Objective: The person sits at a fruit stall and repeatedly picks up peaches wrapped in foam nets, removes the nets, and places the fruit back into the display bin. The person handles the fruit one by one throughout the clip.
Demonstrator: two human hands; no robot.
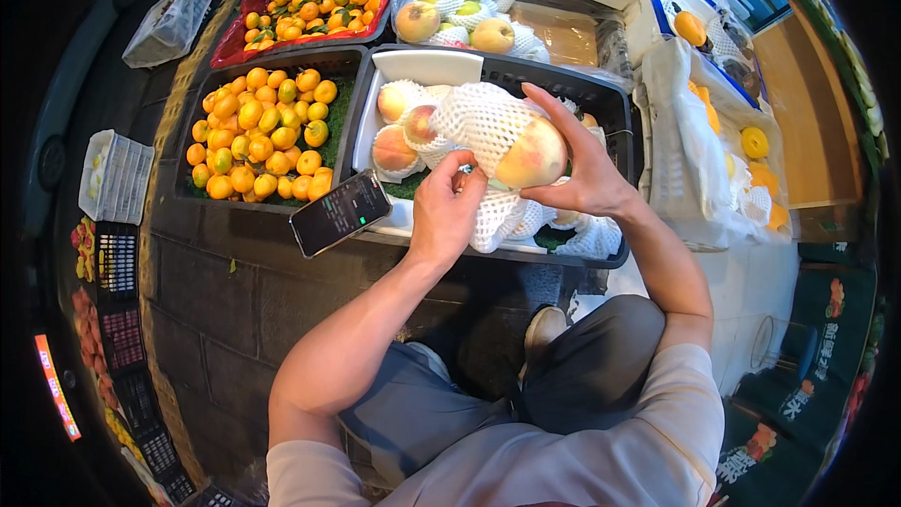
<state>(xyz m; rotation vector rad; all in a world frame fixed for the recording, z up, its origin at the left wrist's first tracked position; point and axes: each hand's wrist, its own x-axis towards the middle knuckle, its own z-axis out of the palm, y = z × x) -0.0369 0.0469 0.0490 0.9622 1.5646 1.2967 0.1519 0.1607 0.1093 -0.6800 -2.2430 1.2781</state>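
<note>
A large yellow-pink peach (536, 153) rests in my right hand (581, 165), thumb below and fingers over its far side. White foam netting (482, 116) covers the peach's left part and leaves its right end bare. My left hand (450, 201) has thumb and forefinger pinched together at the net's lower edge; the fingertips partly hide what they grip. Beneath both hands is a black plastic crate (618, 225) with a white foam liner. More peaches (394, 148) in foam nets lie inside it, some hidden by my hands.
A smartphone (340, 213) with a lit screen leans across the crates' front corner. Left of it, a crate holds small oranges (260, 134). Behind are leafy mandarins (310, 10) in a red-lined crate and netted fruit (464, 7). A plastic-lined foam box (676, 155) stands right.
</note>
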